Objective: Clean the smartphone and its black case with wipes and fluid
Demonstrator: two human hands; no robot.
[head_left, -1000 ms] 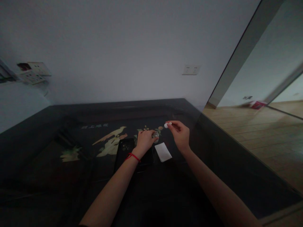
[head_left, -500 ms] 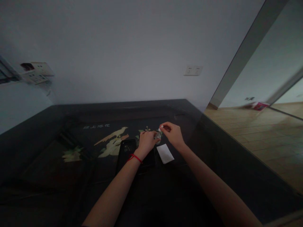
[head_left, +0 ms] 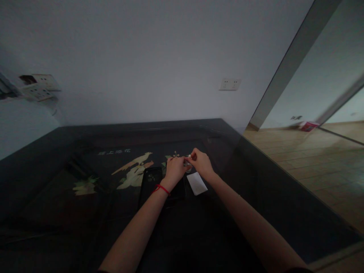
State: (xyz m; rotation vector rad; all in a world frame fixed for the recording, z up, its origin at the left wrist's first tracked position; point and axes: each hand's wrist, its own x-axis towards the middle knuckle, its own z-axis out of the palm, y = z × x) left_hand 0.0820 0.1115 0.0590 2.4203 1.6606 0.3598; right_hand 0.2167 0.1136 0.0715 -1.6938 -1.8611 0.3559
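My left hand (head_left: 175,169), with a red string bracelet (head_left: 161,188) at its wrist, is closed around a small clear bottle (head_left: 188,168). Most of the bottle is hidden by the fingers. At the bottle's top, my right hand (head_left: 201,162) pinches a small white piece (head_left: 189,156), too small to name for certain. The fingertips of both hands meet there. Just below the bottle lies a folded white paper (head_left: 197,184). Partly under my left wrist is a flat black tray-like object (head_left: 150,184).
The dark, glossy table (head_left: 227,212) carries a bird-and-flower picture (head_left: 135,172). Behind it stands a wall with a socket plate (head_left: 230,84). Power sockets (head_left: 38,91) hang at the left. On the wooden floor (head_left: 284,155) at the right sits a pink-red box (head_left: 309,126).
My right hand has moved left and slightly down, bringing the small white piece to the top of the bottle. My left hand still holds the bottle in nearly the same place.
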